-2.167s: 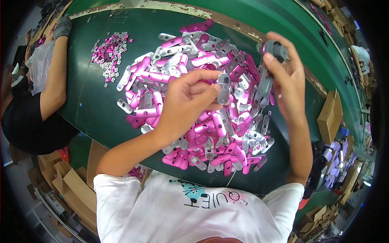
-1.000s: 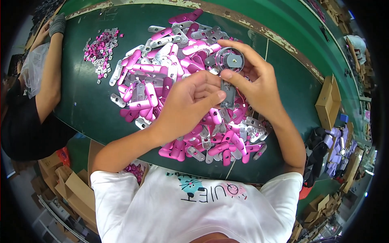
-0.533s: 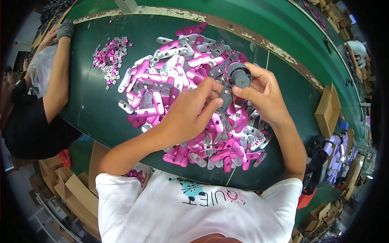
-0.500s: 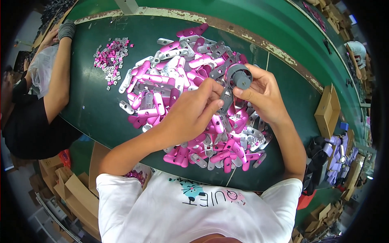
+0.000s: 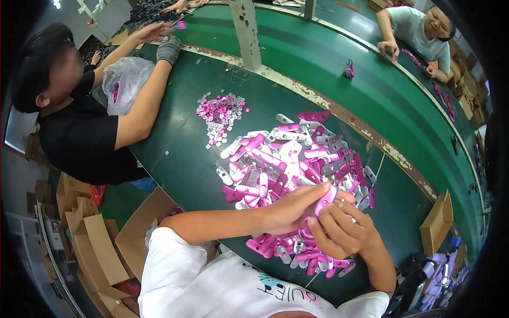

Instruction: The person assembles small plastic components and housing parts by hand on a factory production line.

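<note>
My left hand and my right hand meet over the front right of a pile of pink and silver plastic shells. Between them is a pink long rounded shell, tilted, with its glossy face up. The left thumb presses along its upper end, and the left fingers close beneath it. My right fingers curl round its lower end. A curved pink part shows under the hands; whether it joins the held shell, I cannot tell. Much of the held thing is hidden by my fingers.
Small pink and clear square pieces lie heaped on the green table. At left, a co-worker in black has a clear plastic bag. A green conveyor belt runs behind a metal post. A cardboard box stands at right.
My view has swung up and left, so the pile sits lower right. The dark grey round part and handle no longer show; a pink face is up between my hands, which are closer together.
</note>
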Tool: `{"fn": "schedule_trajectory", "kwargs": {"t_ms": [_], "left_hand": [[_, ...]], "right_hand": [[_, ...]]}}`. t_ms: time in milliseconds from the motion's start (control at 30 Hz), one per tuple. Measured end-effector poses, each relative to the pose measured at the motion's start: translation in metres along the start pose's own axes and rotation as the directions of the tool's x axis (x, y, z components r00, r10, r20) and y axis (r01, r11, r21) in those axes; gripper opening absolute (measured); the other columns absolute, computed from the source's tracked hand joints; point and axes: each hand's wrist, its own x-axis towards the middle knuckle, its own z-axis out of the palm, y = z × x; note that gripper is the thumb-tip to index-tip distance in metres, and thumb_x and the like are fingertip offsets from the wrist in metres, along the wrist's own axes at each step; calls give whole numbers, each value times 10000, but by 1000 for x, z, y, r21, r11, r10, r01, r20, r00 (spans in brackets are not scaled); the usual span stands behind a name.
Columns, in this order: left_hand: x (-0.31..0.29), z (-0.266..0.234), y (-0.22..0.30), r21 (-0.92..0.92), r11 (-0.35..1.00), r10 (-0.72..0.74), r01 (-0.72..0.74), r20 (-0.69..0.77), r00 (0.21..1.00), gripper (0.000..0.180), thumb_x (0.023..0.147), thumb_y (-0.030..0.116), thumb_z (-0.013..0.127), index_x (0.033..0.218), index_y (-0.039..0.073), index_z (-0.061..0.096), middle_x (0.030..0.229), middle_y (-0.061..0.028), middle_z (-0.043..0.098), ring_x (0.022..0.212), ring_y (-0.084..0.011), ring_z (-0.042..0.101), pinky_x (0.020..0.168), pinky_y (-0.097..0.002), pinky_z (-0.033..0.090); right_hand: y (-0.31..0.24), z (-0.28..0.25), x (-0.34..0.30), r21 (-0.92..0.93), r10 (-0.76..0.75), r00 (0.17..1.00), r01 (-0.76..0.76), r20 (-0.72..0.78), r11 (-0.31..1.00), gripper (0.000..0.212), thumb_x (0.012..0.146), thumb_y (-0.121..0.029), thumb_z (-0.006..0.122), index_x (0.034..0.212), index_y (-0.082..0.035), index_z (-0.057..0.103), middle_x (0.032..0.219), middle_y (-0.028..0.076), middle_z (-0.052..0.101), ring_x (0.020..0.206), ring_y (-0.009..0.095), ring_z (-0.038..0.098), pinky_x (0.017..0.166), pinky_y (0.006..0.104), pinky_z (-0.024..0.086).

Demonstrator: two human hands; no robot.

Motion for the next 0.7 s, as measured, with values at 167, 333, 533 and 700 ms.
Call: {"fn": "schedule_trajectory", "kwargs": {"t_ms": [167, 333, 533, 700], "left_hand": [[3, -19, -2, 193, 971, 178, -139, -203, 963, 506, 1017, 416, 320, 1168, -12, 543, 1036, -77, 623, 875, -126, 613, 767, -284, 495], [3, -9, -7, 374, 900, 229, -223, 29, 973, 464, 1023, 373, 329, 1118, -41, 518, 911, -118, 636, 697, -166, 647, 667, -272, 529], [-2, -9, -8, 392, 915, 82, -96, 51, 995, 492, 1023, 385, 305, 1093, -50, 522, 843, -113, 618, 706, -210, 674, 690, -284, 526], [-7, -9, -3, 407, 912, 36, -51, 44, 998, 497, 1029, 374, 296, 1069, -58, 538, 890, -142, 633, 715, -203, 660, 693, -301, 536]], "right_hand": [[12, -10, 13, 208, 289, 919, -348, 269, 914, 337, 713, -231, 741, 1028, -135, 666, 1041, -3, 623, 942, 149, 564, 944, 396, 350], [7, -2, 18, 377, 756, 610, -775, 237, 507, 700, 678, -53, 790, 1307, -13, 487, 1113, 98, 483, 911, 234, 559, 826, 336, 438], [-1, 6, 4, 666, 600, 481, -736, 639, -119, 519, 803, 40, 672, 1285, -17, 490, 1013, 72, 526, 891, 117, 560, 684, 215, 468], [-2, -1, 14, 577, 606, 591, -777, 532, 252, 565, 778, -40, 722, 1286, -21, 476, 978, 126, 561, 838, 199, 597, 689, 294, 480]]}}
